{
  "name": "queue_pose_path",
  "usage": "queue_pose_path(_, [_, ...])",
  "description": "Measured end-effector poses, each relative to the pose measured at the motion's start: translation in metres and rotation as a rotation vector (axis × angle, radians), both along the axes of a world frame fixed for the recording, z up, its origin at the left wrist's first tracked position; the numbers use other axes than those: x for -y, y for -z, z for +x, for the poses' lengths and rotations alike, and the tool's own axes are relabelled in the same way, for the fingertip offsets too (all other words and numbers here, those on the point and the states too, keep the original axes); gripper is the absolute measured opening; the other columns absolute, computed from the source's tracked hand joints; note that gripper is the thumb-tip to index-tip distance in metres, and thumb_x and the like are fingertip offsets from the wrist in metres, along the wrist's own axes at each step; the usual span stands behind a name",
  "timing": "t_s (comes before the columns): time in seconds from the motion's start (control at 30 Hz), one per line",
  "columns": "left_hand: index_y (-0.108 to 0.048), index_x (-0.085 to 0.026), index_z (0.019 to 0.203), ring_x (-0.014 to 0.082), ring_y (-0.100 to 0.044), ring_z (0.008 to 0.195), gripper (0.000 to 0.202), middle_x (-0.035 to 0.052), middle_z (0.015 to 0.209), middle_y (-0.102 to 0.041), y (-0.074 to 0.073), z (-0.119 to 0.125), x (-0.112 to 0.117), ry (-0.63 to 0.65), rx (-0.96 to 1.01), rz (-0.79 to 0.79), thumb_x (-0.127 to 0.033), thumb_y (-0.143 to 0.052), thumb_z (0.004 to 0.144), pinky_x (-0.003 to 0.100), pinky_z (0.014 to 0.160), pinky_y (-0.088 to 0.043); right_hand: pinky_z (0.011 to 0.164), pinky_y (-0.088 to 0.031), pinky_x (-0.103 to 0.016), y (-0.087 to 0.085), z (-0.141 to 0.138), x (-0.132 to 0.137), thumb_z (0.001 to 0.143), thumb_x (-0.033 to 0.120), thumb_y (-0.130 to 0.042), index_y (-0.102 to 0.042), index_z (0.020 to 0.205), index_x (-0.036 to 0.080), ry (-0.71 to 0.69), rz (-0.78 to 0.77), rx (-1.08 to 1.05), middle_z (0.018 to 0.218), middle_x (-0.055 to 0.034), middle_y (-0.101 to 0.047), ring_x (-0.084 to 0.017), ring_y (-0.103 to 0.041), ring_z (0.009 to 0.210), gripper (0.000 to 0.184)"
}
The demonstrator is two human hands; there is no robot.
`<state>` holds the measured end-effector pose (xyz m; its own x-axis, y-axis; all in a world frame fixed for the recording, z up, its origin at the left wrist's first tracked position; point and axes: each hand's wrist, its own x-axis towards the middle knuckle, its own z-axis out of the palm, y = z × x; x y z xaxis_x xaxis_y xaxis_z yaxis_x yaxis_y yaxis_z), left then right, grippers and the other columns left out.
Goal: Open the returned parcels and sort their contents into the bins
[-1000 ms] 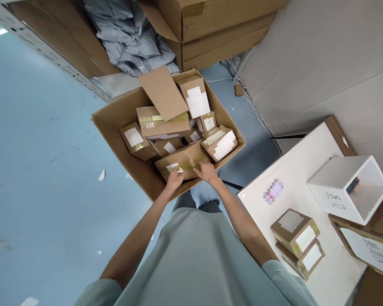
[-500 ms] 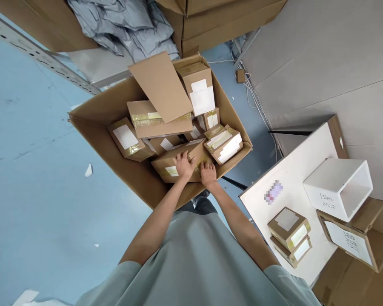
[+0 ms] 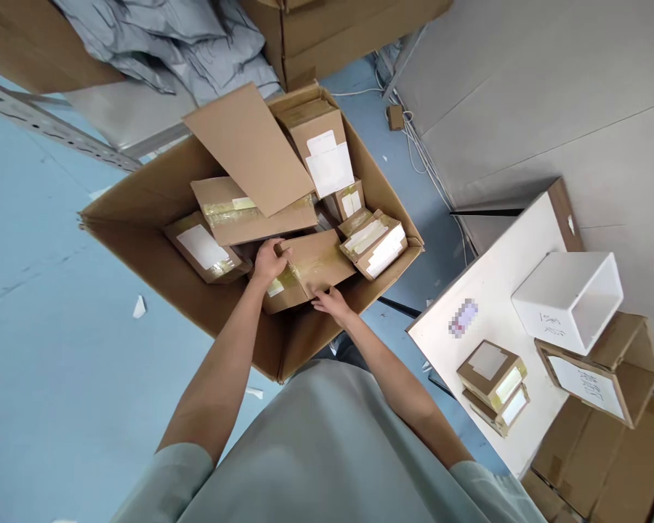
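A brown cardboard box (image 3: 323, 256) with yellowish tape and a white label lies tilted inside a large open carton (image 3: 196, 311). My left hand (image 3: 270, 262) grips its far left edge, thumb on the taped top. At the near edge my right hand (image 3: 332, 302) holds the same box, its fingertips partly hidden against the side. Around it in the carton are a labelled box (image 3: 201, 247) at left, a long taped box (image 3: 256, 218) behind, a flat cardboard piece (image 3: 251, 149) leaning over that, and a smaller taped box (image 3: 375, 243) to the right.
Grey plastic mailing bags (image 3: 190, 51) lie on a shelf behind the carton. On the right, a white table (image 3: 501, 305) bears two stacked parcels (image 3: 490, 374), a white bin (image 3: 567, 298) and an open cardboard box (image 3: 594, 374). Cables (image 3: 430, 163) run along the wall.
Both hands have shifted from the box's top to its edges. The box has turned and tilted within the carton, and my left hand has moved to its far left side.
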<state>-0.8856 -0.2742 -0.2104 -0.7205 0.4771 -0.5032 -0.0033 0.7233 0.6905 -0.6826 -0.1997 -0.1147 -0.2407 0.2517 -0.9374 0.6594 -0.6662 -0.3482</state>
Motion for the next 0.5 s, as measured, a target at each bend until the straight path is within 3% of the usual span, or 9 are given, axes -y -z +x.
queue_pose_path(0.07, [-0.072,-0.016,0.128,0.0313,-0.071,0.119,0.041,0.0136,0.126,-0.077,-0.002,0.006,0.009,0.022,0.015,0.012,-0.029,-0.071,0.089,0.047,0.114,-0.052,0.106,-0.061,-0.033,-0.002,-0.003,0.01,0.108,0.043,-0.066,-0.057,0.148,0.018,0.092,-0.094,0.001,0.128,-0.0112,-0.077,-0.02,-0.078,0.112,0.048])
queue_pose_path(0.13, [-0.072,-0.017,0.125,0.0317,-0.07,0.12,0.038,0.0142,0.125,-0.076,-0.012,0.016,0.024,0.019,-0.019,0.021,-0.029,-0.07,0.089,0.049,0.116,-0.051,0.106,-0.062,-0.033,-0.008,-0.006,0.022,0.111,0.044,-0.06,-0.058,0.147,0.016,0.221,-0.196,0.025,0.124,-0.0123,-0.078,-0.019,-0.078,0.11,0.046])
queue_pose_path(0.23, [-0.071,-0.015,0.125,0.0336,-0.066,0.129,0.039,0.0176,0.131,-0.073,-0.042,0.033,0.053,-0.073,-0.198,0.073,-0.036,-0.068,0.092,0.05,0.121,-0.047,0.112,-0.059,-0.038,-0.029,-0.003,0.041,0.11,0.053,-0.06,-0.06,0.148,0.016,0.304,-0.25,0.009,0.124,-0.0137,-0.079,-0.021,-0.077,0.116,0.053])
queue_pose_path(0.37, [-0.066,-0.015,0.143,0.0318,-0.067,0.133,0.06,0.0175,0.137,-0.072,-0.107,0.047,0.085,-0.2,-0.375,0.227,-0.052,-0.071,0.096,0.047,0.121,-0.049,0.124,-0.049,-0.042,-0.081,0.016,0.05,0.104,0.059,-0.069,-0.069,0.137,0.021,0.221,-0.188,-0.177,0.129,-0.01,-0.08,-0.022,-0.075,0.124,0.05])
queue_pose_path(0.5, [-0.068,-0.018,0.147,0.029,-0.072,0.127,0.066,0.0144,0.133,-0.074,-0.191,0.058,0.084,-0.19,-0.486,0.407,-0.063,-0.07,0.099,0.046,0.116,-0.055,0.131,-0.041,-0.049,-0.148,0.053,0.022,0.091,0.075,-0.078,-0.075,0.132,0.025,0.151,-0.007,-0.422,0.137,-0.0074,-0.079,-0.026,-0.068,0.138,0.064])
